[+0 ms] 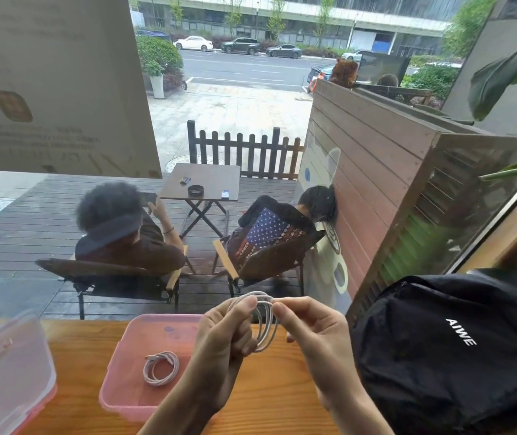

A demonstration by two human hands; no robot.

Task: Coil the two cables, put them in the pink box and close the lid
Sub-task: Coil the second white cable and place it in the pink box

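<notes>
Both hands are raised just above the wooden worktop [250, 400], each with its fingers closed on the same white cable [265, 321], which is wound into a few loose loops. The left hand [222, 343] has its fingers curled around the left side of the loops, the index finger arching up over the top strand and the lower fingers folded in against the bottom of the coil. The right hand [316, 334] pinches the upper right part of the loops between thumb and index finger, with the remaining fingers curled loosely below and not clearly touching the cable. The coil hangs between the two hands, over the worktop just to the right of the pink box [119, 381]. That box stands open on the worktop, and a second cable [160, 367], pale pink and already coiled into a small ring, lies flat on its floor near the middle. The lid [6, 375], translucent with a pink edge, rests apart from the box at the left edge of the worktop. A black bag [448, 356] with white lettering sits at the right, near the right hand.
</notes>
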